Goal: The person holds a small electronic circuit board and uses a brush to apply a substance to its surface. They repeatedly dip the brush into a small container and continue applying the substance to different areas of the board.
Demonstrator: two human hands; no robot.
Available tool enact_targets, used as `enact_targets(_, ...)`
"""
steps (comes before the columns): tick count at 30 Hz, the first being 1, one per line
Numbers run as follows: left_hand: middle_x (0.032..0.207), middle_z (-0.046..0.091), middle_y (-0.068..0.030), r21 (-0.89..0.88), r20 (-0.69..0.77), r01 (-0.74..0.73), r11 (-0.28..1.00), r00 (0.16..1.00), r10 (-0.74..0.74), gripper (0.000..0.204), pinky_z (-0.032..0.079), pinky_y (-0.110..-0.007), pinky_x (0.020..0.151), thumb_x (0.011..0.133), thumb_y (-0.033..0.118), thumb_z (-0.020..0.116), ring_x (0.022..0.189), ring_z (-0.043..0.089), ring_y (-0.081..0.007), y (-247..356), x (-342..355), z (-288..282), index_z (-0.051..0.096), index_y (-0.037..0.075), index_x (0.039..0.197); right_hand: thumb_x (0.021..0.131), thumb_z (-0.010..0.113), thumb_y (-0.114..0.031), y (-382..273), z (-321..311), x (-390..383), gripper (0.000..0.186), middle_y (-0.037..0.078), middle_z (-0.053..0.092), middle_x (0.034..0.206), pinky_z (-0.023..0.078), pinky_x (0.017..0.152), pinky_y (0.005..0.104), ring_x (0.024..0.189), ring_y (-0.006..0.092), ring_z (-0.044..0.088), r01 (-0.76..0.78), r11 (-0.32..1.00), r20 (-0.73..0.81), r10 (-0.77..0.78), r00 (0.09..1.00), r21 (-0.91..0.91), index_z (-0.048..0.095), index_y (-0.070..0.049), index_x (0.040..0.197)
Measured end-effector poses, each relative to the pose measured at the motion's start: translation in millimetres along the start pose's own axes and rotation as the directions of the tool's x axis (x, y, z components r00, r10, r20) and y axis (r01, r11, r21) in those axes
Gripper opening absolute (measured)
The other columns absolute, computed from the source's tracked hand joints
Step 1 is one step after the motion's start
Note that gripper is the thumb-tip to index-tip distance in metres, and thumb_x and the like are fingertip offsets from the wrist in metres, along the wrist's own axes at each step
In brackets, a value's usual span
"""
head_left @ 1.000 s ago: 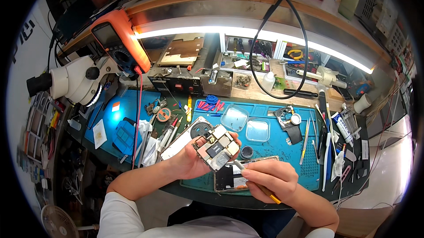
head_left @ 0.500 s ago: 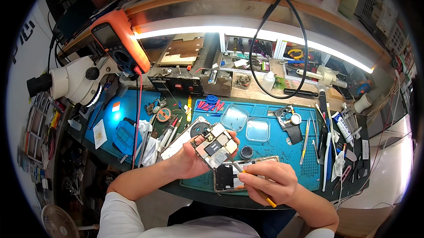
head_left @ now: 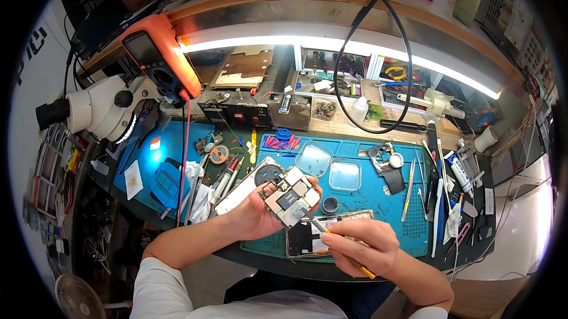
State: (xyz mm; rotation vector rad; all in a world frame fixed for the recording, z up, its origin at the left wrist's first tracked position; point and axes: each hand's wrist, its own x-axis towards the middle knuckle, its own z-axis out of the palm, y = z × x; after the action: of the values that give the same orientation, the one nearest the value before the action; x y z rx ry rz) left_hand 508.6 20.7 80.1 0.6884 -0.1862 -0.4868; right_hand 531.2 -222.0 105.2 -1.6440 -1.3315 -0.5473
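Note:
Close to the middle, my left hand (head_left: 251, 215) is closed on the edges of a phone circuit board (head_left: 289, 199), tilted with its component side up. A dull grey patch (head_left: 296, 214) covers its lower right part. My right hand (head_left: 373, 242) pinches a slim tool (head_left: 320, 225) with a grey shaft and golden-yellow handle, held like a pen. Its thin tip meets the board at the grey patch; the exact tip shape is too small to tell. Below both hands lies an opened phone housing (head_left: 300, 240), partly hidden by my right hand. A pale phone panel (head_left: 238, 196) with a round black camera ring lies behind my left hand.
A small dark round pot (head_left: 330, 204) and clear plastic boxes (head_left: 345, 175) stand on the blue mat (head_left: 378, 201). Tweezers (head_left: 409, 190) and other tools lie right. A microscope (head_left: 100, 106) and an orange multimeter (head_left: 158, 56) are left; a black cable (head_left: 408, 53) loops overhead.
The tool and the board have shifted very slightly, with the tip still at the grey patch. Both hands keep their holds.

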Motion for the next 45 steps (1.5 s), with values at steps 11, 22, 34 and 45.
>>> enact_targets(11, 0.14, 0.05, -0.0079, 0.019, 0.002, -0.012, 1.0, 1.0, 0.012, 0.112, 0.037, -0.035, 0.115, 0.064, 0.065, 0.077, 0.132, 0.048, -0.0194, -0.1, -0.5, 0.5, 0.034, 0.002, 0.146, 0.067, 0.074, 0.003, 0.9, 0.6, -0.1, 0.042, 0.008, 0.067, 0.099, 0.055, 0.06, 0.0271, 0.071, 0.0176, 0.067, 0.009, 1.0, 0.011, -0.009, 1.0, 0.002, 0.072, -0.005, 0.108)
enact_targets(22, 0.142, 0.048, -0.0081, 0.0, -0.053, -0.046, 0.999, 0.998, 0.046, 0.113, 0.035, -0.035, 0.117, 0.065, 0.067, 0.073, 0.134, 0.046, -0.0196, 1.1, -0.1, -2.7, 0.032, 0.002, 0.146, 0.066, 0.075, 0.002, 0.7, 0.9, -0.6, 0.042, 0.008, 0.067, 0.101, 0.056, 0.06, 0.0275, 0.072, 0.0182, 0.068, 0.039, 0.998, 0.017, -0.038, 0.999, -0.042, 0.072, -0.003, 0.107)
enact_targets(34, 0.144, 0.044, -0.0123, 0.073, -0.09, -0.092, 0.993, 0.991, 0.099, 0.113, 0.036, -0.035, 0.117, 0.067, 0.067, 0.072, 0.134, 0.047, -0.0232, 7.1, 3.1, -1.8, 0.029, 0.001, 0.148, 0.092, 0.064, -0.004, 22.1, -56.0, -0.3, 0.014, 0.007, 0.063, 0.084, 0.047, 0.061, 0.021, 0.069, 0.0098, 0.058, -0.501, 0.845, -0.366, 0.534, 0.762, 0.188, 0.067, 0.001, 0.104)
enact_targets(45, 0.141, 0.048, -0.0088, 0.061, -0.115, -0.051, 0.997, 0.992, 0.058, 0.11, 0.038, -0.039, 0.114, 0.068, 0.07, 0.07, 0.132, 0.048, -0.0247, 4.3, 2.8, -3.5, 0.033, 0.004, 0.147, 0.094, 0.068, -0.015, 55.1, -34.3, -8.7, 0.015, 0.001, 0.064, 0.079, 0.044, 0.058, 0.0194, 0.066, 0.0049, 0.057, -0.753, 0.62, -0.163, 0.784, 0.599, 0.221, 0.067, -0.001, 0.097)
